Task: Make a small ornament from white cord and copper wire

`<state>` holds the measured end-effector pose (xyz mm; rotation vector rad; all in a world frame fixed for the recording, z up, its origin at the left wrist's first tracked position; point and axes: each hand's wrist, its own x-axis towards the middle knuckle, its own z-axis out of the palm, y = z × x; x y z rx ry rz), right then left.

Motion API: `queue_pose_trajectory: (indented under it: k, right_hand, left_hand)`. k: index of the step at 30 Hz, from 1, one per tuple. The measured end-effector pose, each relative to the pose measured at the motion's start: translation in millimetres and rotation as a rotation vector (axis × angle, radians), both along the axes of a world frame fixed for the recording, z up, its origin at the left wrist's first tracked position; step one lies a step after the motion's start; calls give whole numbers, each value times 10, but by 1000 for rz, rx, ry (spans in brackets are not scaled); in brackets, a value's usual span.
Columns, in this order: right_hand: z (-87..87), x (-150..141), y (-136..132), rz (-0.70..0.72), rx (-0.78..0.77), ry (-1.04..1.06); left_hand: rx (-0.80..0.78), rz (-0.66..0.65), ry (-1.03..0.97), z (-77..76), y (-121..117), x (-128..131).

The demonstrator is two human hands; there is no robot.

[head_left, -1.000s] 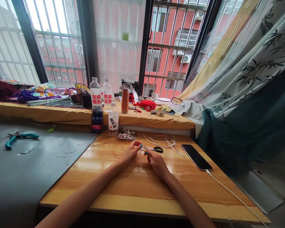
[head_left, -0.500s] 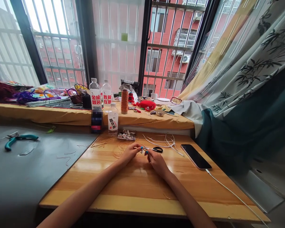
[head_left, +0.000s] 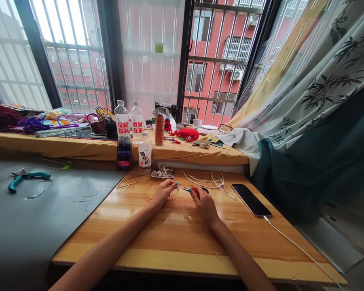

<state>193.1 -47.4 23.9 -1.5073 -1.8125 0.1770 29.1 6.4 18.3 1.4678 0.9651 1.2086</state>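
At the middle of the board, my left hand (head_left: 161, 195) pinches a small shiny clear bead or charm (head_left: 178, 188) between thumb and fingertip. Too little of it shows to tell its exact kind. Just to the right, my right hand (head_left: 205, 204) has its fingers closed on a small pair of scissors (head_left: 205, 190) with black handles. The blade tips point left toward the bead, a short gap away, and the hand partly covers the handles. Thin orange wire (head_left: 150, 193) lies in loose loops behind and beside my left hand.
A clear tray of beads (head_left: 163, 172) stands behind my hands, next to a water bottle (head_left: 144, 155). White cords (head_left: 219, 182) and a charging phone (head_left: 251, 200) lie to the right. Teal-handled pliers (head_left: 28, 178) rest on the grey surface at left. A spool (head_left: 159, 130) stands on the ledge.
My hands have moved apart. The left one shifted slightly left with the bead, while the right one moved up and right onto the scissors.
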Motion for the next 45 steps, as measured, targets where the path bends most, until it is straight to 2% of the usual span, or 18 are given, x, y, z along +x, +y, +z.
queue_pose_trajectory:
  k: [6,11,14,18,21,24,27,33,39,45]
  right_hand:
    - [-9,-41,-32,149,1,75]
    - [-29,-41,-29,168,9,83]
    - [-31,-42,-20,114,14,100]
    - [-11,-8,-4,-59,69,167]
    - [25,43,-3,-52,126,102]
    - [61,65,-7,-2,171,52]
    - [72,42,-2,56,185,127]
    - [11,-8,25,231,52,117]
    - [11,26,46,153,26,185]
    - [21,8,34,223,-11,101]
  left_hand:
    - [90,-21,77,12,-80,37]
    - [169,-79,119,1,-89,35]
    - [265,-86,214,-17,-101,40]
    - [409,-78,392,-56,-124,66]
    - [435,-71,446,-77,-133,84]
    - [400,-50,393,-84,-117,83]
    - [310,-32,310,-90,-81,73]
    - [151,-151,154,-76,-82,79]
    - [14,-212,111,-15,-140,113]
    - [-15,-203,47,-38,-125,111]
